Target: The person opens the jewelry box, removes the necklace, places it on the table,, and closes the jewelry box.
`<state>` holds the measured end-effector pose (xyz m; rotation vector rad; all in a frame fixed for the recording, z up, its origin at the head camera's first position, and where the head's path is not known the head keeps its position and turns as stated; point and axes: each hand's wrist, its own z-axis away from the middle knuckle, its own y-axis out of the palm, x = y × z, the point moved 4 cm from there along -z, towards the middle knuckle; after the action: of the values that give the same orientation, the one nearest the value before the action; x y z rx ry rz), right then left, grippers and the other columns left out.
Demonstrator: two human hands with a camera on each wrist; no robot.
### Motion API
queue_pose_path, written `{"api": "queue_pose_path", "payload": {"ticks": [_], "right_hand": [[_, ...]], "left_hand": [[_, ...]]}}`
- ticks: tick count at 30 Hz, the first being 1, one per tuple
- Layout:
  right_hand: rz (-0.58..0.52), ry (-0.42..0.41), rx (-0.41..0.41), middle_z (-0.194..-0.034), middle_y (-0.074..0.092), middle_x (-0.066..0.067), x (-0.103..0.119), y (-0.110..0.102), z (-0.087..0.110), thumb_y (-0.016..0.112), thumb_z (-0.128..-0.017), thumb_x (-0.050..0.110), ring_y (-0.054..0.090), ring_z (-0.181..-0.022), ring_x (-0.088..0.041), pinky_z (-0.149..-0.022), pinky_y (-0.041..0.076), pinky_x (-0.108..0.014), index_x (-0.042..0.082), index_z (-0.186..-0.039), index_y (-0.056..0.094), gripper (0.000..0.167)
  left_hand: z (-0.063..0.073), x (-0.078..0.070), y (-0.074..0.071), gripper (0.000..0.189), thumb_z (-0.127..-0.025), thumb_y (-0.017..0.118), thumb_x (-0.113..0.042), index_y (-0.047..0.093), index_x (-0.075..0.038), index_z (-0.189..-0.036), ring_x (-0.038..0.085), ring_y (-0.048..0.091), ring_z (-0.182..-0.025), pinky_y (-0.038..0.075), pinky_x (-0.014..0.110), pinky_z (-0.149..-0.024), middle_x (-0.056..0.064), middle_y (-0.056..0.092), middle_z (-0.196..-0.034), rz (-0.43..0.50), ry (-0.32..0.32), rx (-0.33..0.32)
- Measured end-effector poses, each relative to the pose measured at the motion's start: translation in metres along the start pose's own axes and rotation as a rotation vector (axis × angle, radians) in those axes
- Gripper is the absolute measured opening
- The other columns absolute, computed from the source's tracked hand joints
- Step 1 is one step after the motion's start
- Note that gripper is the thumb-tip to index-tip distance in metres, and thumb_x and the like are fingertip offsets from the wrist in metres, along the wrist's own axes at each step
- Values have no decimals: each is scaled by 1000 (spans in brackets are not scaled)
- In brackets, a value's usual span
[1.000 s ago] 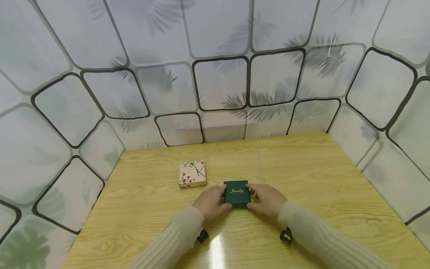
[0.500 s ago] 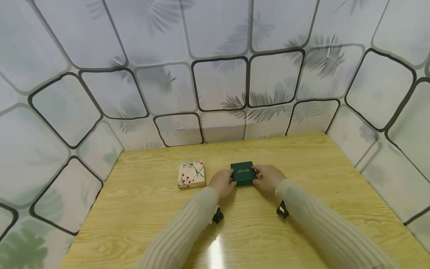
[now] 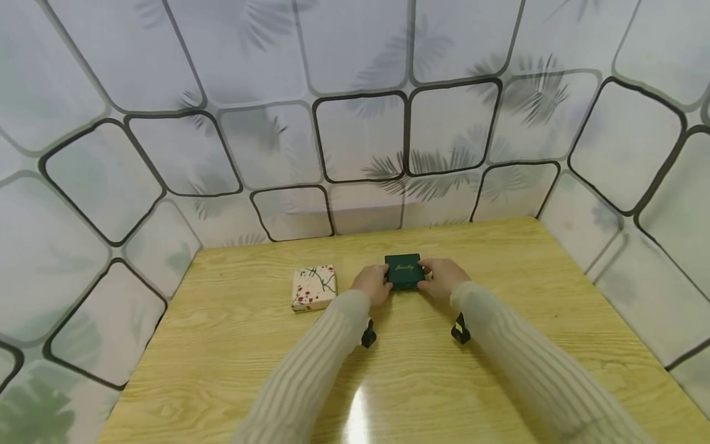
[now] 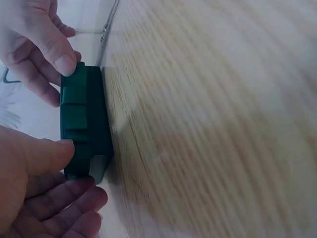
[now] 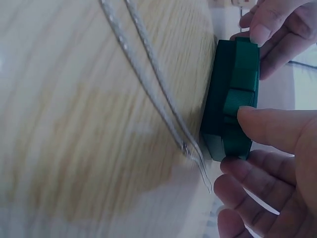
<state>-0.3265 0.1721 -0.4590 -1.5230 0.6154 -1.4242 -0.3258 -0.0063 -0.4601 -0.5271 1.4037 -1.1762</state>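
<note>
A dark green box (image 3: 404, 271) with gold lettering, apparently "Jewelry", is between both hands near the table's far side. My left hand (image 3: 372, 283) grips its left side, and my right hand (image 3: 440, 279) grips its right side. Both wrist views show the thumbs on the front ribbon bow (image 4: 75, 106) and fingers around the sides. The box stays level at the tabletop; whether it touches the wood I cannot tell. Beside it, in the right wrist view, lies a thin silvery chain-like strand (image 5: 157, 99), doubled over. Its far end is hidden.
A cream square box (image 3: 314, 288) with red blossoms and green branches sits on the wooden table (image 3: 249, 364) to the left of the hands. Patterned cloth walls (image 3: 363, 139) enclose the table at the back and both sides.
Both hands have moved the green box away from the person and slightly right, toward the far edge. It is held throughout. The blossom-patterned box has stayed in place.
</note>
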Motion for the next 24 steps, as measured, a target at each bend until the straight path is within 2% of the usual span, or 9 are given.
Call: {"api": "queue_pose_path", "payload": {"ticks": [10, 14, 18, 21, 24], "right_hand": [[1, 6, 2, -123, 61, -14, -2, -3, -4, 70, -90, 26, 64, -100, -25, -88, 51, -44, 7, -142, 46, 60], [-3, -6, -2, -123, 62, -15, -4, -2, -5, 70, -89, 26, 64, -98, -24, -87, 51, -44, 6, -143, 46, 62], [-42, -17, 0, -128, 57, -20, -4, -4, -1, 70, -90, 26, 61, -105, -31, -90, 49, -49, 5, -146, 39, 67], [-77, -19, -37, -131, 54, -20, -6, -9, 3, 67, -92, 27, 57, -110, -35, -91, 48, -51, 5, -147, 37, 67], [-95, -32, -89, -129, 55, -18, -6, -16, 6, 64, -94, 26, 57, -109, -34, -88, 48, -50, 5, -146, 38, 62]], "left_hand": [[-4, -2, -1, 54, -100, 55, -23, 36, -11, -149, 24, 48, -128, 42, 37, -103, 8, 48, -143, -30, -10, -12], [-3, -1, -2, 55, -99, 55, -22, 35, -10, -149, 23, 49, -127, 43, 37, -103, 8, 49, -142, -6, 3, -15], [2, 4, -2, 54, -100, 54, -23, 34, -11, -150, 22, 52, -124, 45, 36, -100, 8, 50, -141, 34, 18, -9], [8, 11, -8, 54, -100, 54, -24, 36, -11, -149, 22, 54, -122, 46, 37, -98, 8, 53, -138, 43, 38, -35], [15, 20, -22, 53, -99, 55, -25, 39, -10, -147, 24, 53, -122, 45, 40, -99, 8, 55, -136, 38, 53, -76]]}}
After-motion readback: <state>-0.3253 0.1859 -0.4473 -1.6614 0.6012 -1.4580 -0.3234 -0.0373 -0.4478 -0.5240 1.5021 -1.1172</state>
